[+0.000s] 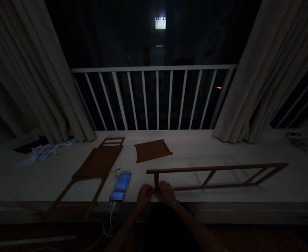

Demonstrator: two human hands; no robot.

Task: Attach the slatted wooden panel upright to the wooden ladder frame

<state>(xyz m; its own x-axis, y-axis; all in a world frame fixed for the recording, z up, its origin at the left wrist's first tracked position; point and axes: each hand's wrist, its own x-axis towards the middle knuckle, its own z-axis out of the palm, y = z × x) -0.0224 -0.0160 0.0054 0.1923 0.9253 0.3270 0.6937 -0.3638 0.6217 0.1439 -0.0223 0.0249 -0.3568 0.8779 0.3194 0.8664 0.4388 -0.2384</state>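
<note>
A long brown wooden frame (181,170) with crosspieces stands on its edge on the white ledge. My right hand (166,193), with a bracelet at the wrist, is closed around the frame's near left corner, where a short crosspiece meets the lower rail. Just left of that corner, my left hand (145,194) is closed, its fingertips pinched at the rail's end. Darkness hides what those fingertips hold, if anything. Beyond my hands lies a small wooden panel (154,150) with side rails. To the left, a larger wooden panel with long legs (98,162) reaches over the ledge's front edge.
A pixelated blue-lit device (120,186) lies left of my hands, with a white cable (111,213) hanging down. Crumpled papers (45,152) lie at the far left. Behind the ledge (196,147) are a white railing (157,101) and beige curtains (238,105). The room is dim.
</note>
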